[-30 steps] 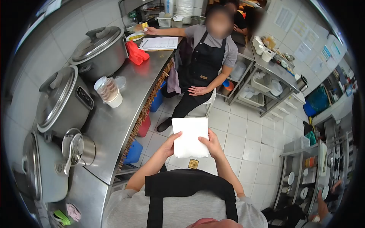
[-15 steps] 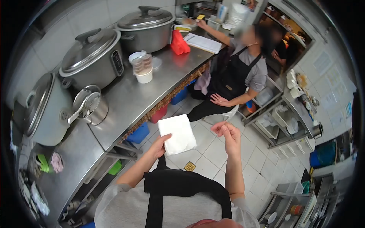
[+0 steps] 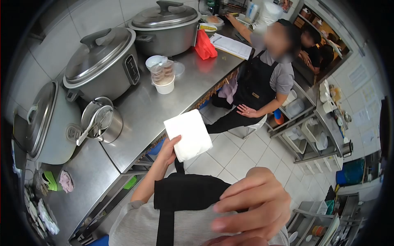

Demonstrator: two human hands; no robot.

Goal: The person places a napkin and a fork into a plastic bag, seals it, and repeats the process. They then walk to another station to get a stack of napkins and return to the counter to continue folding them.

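My left hand [image 3: 167,151] grips a white square pack of paper napkins [image 3: 188,135] by its lower left edge, thumb on top. The pack is held out over the floor, close to the counter's front edge. Near the camera, my right hand [image 3: 256,205] is raised before my chest, large in view and slightly blurred. Its fingers are loosely bent and apart, with nothing visible in them. Part of that hand is cut off by the bottom of the picture.
On the steel counter [image 3: 143,123] stand several big rice cookers [image 3: 100,61], a metal pot [image 3: 111,123] with utensils, stacked cups [image 3: 164,78], a red bag [image 3: 204,44] and papers [image 3: 230,45]. A seated person [image 3: 256,78] in a black apron is ahead, beside shelves [image 3: 287,135].
My right hand has come up and back toward the camera, its fingers spreading. The napkin pack has risen slightly in my left hand. The view has shifted a little.
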